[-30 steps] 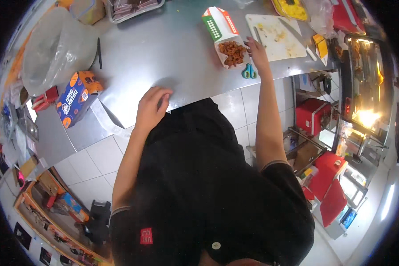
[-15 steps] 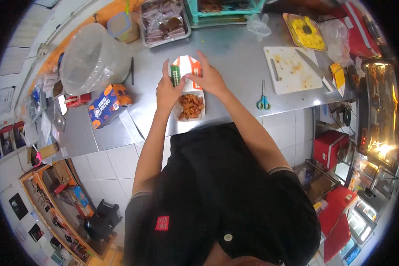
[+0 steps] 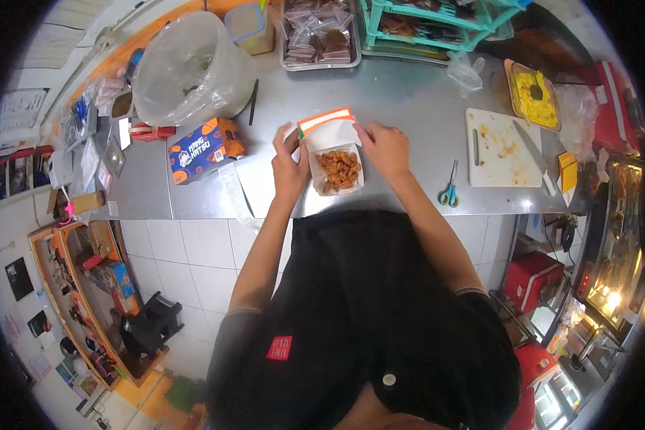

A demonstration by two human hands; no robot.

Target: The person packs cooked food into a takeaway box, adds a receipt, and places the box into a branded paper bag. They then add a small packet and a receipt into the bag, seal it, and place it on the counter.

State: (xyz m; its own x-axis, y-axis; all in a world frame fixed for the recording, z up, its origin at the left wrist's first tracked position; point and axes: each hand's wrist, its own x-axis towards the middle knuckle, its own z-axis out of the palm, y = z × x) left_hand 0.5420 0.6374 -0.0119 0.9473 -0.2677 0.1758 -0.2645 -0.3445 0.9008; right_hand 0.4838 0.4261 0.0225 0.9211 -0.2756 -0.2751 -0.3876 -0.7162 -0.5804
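An open paper takeout box (image 3: 317, 183) stands on the steel table close to its front edge. Small brown pieces of fried food (image 3: 339, 169) fill its bottom half. Its lid (image 3: 330, 132) is raised at the far side, white inside with an orange-and-white front flap. At the lid's left edge, my left hand (image 3: 289, 166) grips between thumb and fingers. My right hand (image 3: 387, 150) pinches the right edge of the same lid. Parts of the fingers behind the lid are hidden.
Left stand a blue-orange carton (image 3: 199, 152) and a large clear plastic tub (image 3: 186, 75). Scissors (image 3: 449, 188), a white cutting board (image 3: 500, 161) with a knife (image 3: 532, 149), and a yellow food tray (image 3: 537, 97) lie right. A metal tray of packets (image 3: 319, 43) and a turquoise rack (image 3: 430, 32) stand behind.
My hands have moved apart to the lid's two side edges. The lid now stands more upright, its flap folded, showing more white inside. The whole view has shifted.
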